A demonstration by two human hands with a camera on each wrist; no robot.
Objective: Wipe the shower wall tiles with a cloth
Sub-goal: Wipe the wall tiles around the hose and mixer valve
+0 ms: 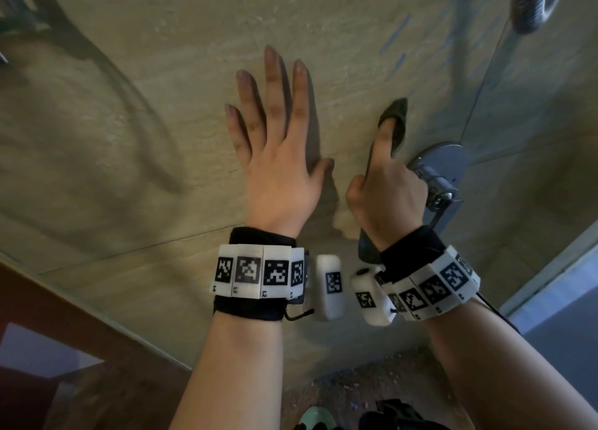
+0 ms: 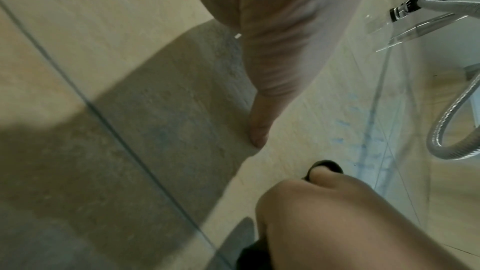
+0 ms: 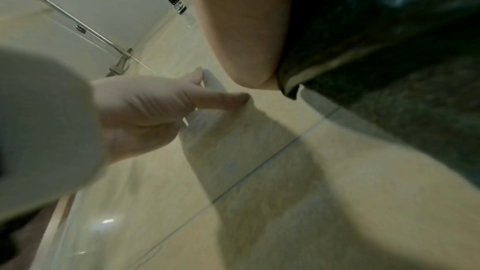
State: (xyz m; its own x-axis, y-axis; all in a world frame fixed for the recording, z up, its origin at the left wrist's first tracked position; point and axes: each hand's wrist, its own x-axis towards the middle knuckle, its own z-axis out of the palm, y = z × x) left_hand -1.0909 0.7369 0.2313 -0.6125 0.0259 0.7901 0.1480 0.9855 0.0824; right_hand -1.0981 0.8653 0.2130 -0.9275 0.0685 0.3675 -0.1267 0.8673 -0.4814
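The beige shower wall tiles (image 1: 145,106) fill the head view. My left hand (image 1: 275,132) lies flat on the wall with its fingers spread and holds nothing. Just to its right, my right hand (image 1: 385,183) grips a dark cloth (image 1: 398,119) and presses it to the tile, the index finger stretched along it. The cloth's tip shows past that finger and its tail hangs below the wrist. The left wrist view shows the cloth tip (image 2: 327,165) above my right hand (image 2: 337,213). In the right wrist view the cloth (image 3: 389,59) bunches against the palm.
A chrome shower valve (image 1: 437,177) sits on the wall right beside my right hand. A metal shower hose (image 1: 537,5) loops at the upper right. Faint blue marks (image 2: 363,147) streak the tile near a grout line. A glass panel rail (image 3: 78,26) runs at the left.
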